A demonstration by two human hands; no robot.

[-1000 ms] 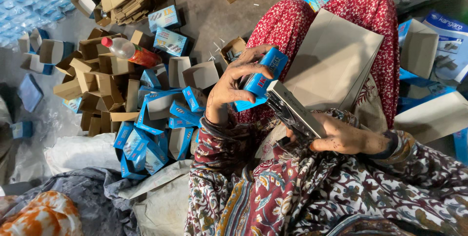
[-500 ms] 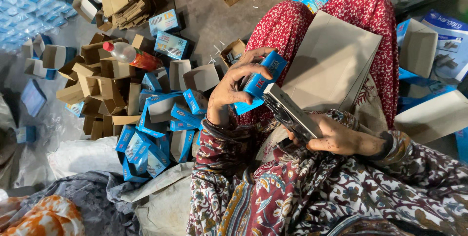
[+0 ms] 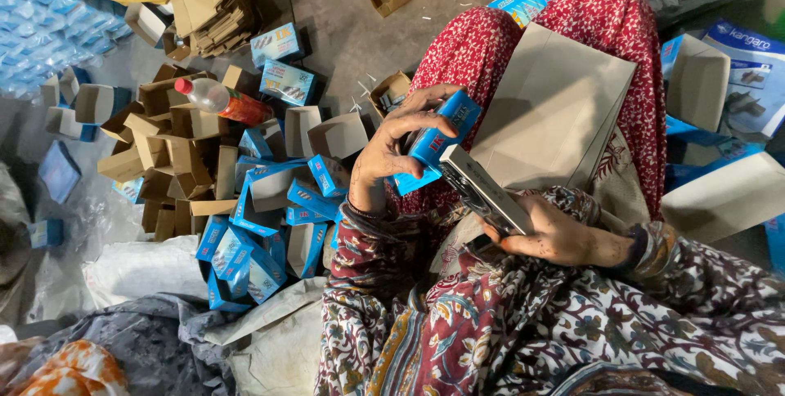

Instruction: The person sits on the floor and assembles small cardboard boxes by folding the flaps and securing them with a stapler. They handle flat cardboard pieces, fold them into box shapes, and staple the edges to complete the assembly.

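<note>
Barely changed since a second ago: left hand (image 3: 391,153) still grips blue box (image 3: 433,141), right hand (image 3: 556,232) clasps grey stapler (image 3: 484,189) against it.

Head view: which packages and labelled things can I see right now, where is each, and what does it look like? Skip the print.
Small blue box: held in left hand, slim, blue with red marks.
Grey metal piece: in right hand, end at the box's mouth.
Blue boxes pile: floor, left of knee.
Plain brown trays: heaped further left.
Bottle: lying on trays, red cap, red label.
Large blue-white carton: right edge.
</note>
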